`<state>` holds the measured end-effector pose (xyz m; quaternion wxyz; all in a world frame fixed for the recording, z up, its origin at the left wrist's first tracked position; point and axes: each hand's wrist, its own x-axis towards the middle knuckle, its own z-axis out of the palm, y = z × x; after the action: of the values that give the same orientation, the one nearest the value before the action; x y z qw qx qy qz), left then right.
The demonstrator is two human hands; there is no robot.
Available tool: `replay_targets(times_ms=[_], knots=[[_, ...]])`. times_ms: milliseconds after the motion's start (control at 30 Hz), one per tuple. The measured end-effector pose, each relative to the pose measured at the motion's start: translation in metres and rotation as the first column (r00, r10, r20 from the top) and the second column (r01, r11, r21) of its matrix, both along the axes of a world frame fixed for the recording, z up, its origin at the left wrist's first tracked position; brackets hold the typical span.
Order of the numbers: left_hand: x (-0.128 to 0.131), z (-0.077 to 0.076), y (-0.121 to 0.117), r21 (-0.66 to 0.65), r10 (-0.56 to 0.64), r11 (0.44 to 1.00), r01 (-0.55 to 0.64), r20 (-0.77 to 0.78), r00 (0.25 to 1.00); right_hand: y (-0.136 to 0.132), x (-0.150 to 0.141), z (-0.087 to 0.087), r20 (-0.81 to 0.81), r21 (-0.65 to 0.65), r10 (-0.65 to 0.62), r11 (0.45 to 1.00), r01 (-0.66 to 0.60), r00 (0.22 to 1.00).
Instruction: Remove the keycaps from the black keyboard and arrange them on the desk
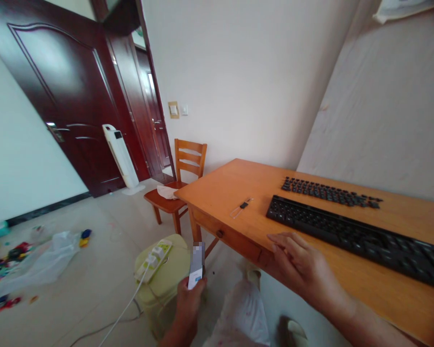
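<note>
My left hand [186, 301] is low in the view, its fingers wrapped round a phone [196, 265] that it holds upright over my lap. My right hand [299, 262] rests on the front edge of the wooden desk [238, 193], fingers stretched out flat and empty. Just past its fingertips lies a black keyboard [350, 231]. Behind that, a row of loose black keycaps [329, 192] is laid out on the desk. A small black clip with a wire loop [241, 207] lies on the desk to the left of the keyboard.
A wooden chair [179, 185] with a white cloth on its seat stands at the desk's left end. Below the desk's corner a yellow-green stool [166, 284] carries a white power strip [154, 260]. A white tower heater [121, 156] stands by the dark door. Toys and a plastic bag [47, 258] lie on the floor at left.
</note>
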<state>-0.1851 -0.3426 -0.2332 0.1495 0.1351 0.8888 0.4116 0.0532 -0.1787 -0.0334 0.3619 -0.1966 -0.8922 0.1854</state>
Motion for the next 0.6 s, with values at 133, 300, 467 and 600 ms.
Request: replay_targets(times_ms=[133, 300, 467, 600], knots=[[0.017, 0.047, -0.01, 0.306, 0.017, 0.952, -0.024, 0.028, 0.999, -0.031, -0.021, -0.014, -0.085, -0.362, 0.149, 0.917, -0.169, 0.985], [0.044, 0.105, -0.013, 0.567, -0.142, 0.816, 0.115, 0.004, 0.99, -0.056, -0.054, -0.033, -0.149, -0.81, 0.215, 0.534, -0.244, 0.965], [0.06, 0.13, -0.009, 0.679, -0.263, 0.702, 0.216, -0.036, 0.964, -0.068, -0.068, -0.019, -0.321, -0.824, 0.309, 0.374, -0.425, 0.895], [0.064, 0.142, -0.001, 0.737, -0.253, 0.645, 0.203, -0.044, 0.966, -0.068, -0.067, -0.008, -0.366, -0.808, 0.25, 0.393, -0.439, 0.896]])
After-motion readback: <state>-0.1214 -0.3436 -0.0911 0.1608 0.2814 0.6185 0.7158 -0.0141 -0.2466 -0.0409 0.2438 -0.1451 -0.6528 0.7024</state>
